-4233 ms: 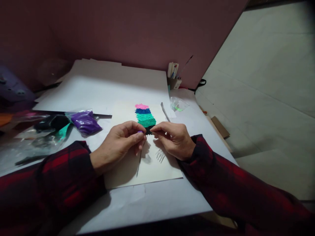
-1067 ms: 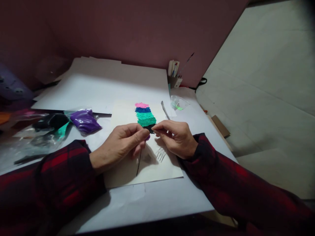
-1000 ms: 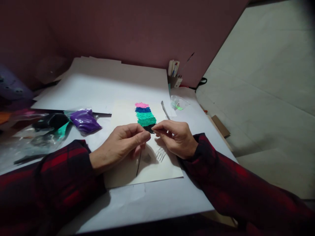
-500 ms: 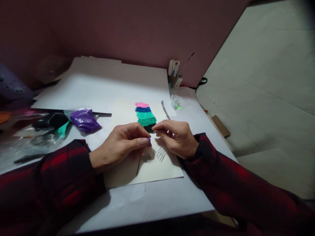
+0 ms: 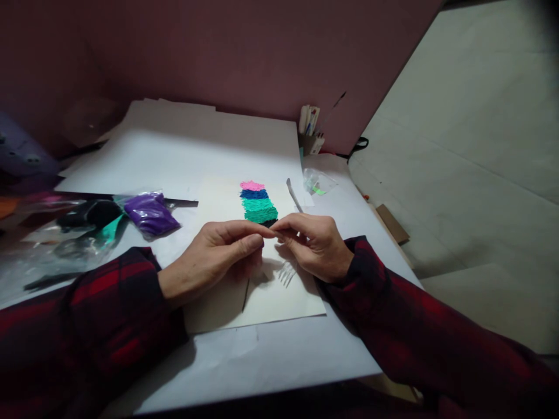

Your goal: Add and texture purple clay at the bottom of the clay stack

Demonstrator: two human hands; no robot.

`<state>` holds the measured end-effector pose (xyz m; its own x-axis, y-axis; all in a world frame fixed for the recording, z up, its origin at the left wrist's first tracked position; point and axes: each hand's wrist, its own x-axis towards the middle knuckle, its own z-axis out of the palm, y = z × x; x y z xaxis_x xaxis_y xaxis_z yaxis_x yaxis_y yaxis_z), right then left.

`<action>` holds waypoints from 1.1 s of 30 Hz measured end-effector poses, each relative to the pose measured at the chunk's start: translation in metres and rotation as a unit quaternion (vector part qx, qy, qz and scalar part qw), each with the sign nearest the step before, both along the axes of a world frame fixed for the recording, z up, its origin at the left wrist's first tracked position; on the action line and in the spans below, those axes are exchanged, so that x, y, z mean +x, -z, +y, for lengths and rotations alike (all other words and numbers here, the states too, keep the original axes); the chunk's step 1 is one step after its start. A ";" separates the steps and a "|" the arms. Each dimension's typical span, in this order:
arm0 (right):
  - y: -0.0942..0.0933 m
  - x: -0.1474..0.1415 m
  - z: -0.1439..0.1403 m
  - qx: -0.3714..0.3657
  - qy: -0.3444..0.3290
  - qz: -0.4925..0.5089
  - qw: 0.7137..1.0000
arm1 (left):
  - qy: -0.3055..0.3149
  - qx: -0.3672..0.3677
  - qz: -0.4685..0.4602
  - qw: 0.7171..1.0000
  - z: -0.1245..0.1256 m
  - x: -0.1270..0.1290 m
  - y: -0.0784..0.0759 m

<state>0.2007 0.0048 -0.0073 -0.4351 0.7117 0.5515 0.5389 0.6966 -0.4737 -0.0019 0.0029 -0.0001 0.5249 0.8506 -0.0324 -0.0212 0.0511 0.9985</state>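
My left hand (image 5: pixel 222 250) is closed in a pinch, with a sliver of purple clay (image 5: pixel 262 245) showing under the thumb. Its stretched index fingertip meets the fingertips of my right hand (image 5: pixel 312 244), which are pinched together; whatever they hold is hidden. Just beyond the fingers lies a textured clay strip (image 5: pixel 258 205) in bands of pink, blue, green and black, stuck on a cream sheet (image 5: pixel 279 305). The black band is mostly covered by my fingers. Beneath my right hand rests a fork (image 5: pixel 286 273), its tines and handle end visible on either side.
At the left are a bag of purple clay (image 5: pixel 151 214) and other plastic bags (image 5: pixel 87 233). Large white sheets (image 5: pixel 209 145) lie at the back. A pen holder (image 5: pixel 311 142) stands by the wall, with a small clear bag (image 5: pixel 318 181) nearby. The table's right edge drops to the floor.
My left index finger has stretched rightward to touch my right fingertips, covering more of the black band. The purple clay is now mostly hidden under the thumb. My right hand has barely moved.
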 end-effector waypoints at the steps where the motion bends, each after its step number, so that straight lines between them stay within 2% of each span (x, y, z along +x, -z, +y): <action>1: 0.000 0.000 0.000 -0.002 0.000 -0.001 1.000 | 0.003 0.005 0.004 1.000 0.000 -0.001 0.001; 5: 0.000 0.001 0.000 -0.009 -0.004 -0.005 1.000 | 0.021 0.001 0.005 1.000 0.001 -0.002 0.001; 9: 0.002 0.002 0.001 -0.014 -0.001 -0.017 1.000 | 0.011 -0.025 -0.022 0.999 -0.001 0.000 -0.002; 18: 0.001 0.002 0.000 -0.030 -0.002 -0.036 0.999 | 0.027 -0.008 -0.006 1.000 0.000 -0.001 -0.001; 25: 0.000 0.002 0.001 -0.036 -0.005 -0.047 0.998 | 0.029 -0.021 0.010 0.999 -0.001 0.000 -0.003; 33: 0.002 0.003 0.000 -0.034 -0.008 -0.049 0.998 | 0.039 0.014 0.049 0.998 -0.001 0.000 -0.005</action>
